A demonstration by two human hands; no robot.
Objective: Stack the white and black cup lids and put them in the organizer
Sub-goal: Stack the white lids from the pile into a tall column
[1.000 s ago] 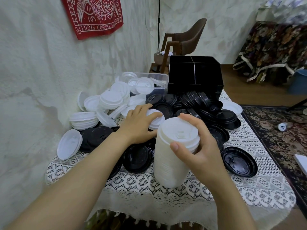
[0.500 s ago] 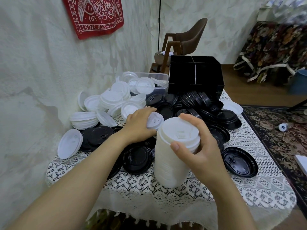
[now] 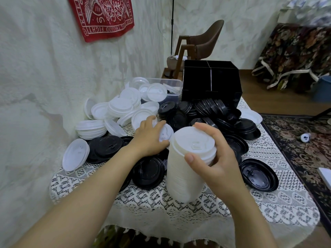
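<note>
Stacking: right fingers [image 3: 207, 130] curl round my tall stack of white plastic lids [image 3: 186, 176]; left fingers [image 3: 154, 122] pinch one loose white lid [image 3: 166, 133]. Next, likely: seat it squarely atop.

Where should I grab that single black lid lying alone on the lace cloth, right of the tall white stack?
Pinch the black lid by its rim, coming from above on its right side. It lies flat on the tablecloth, so only the rim offers purchase, and that side is free of other lids.
</note>
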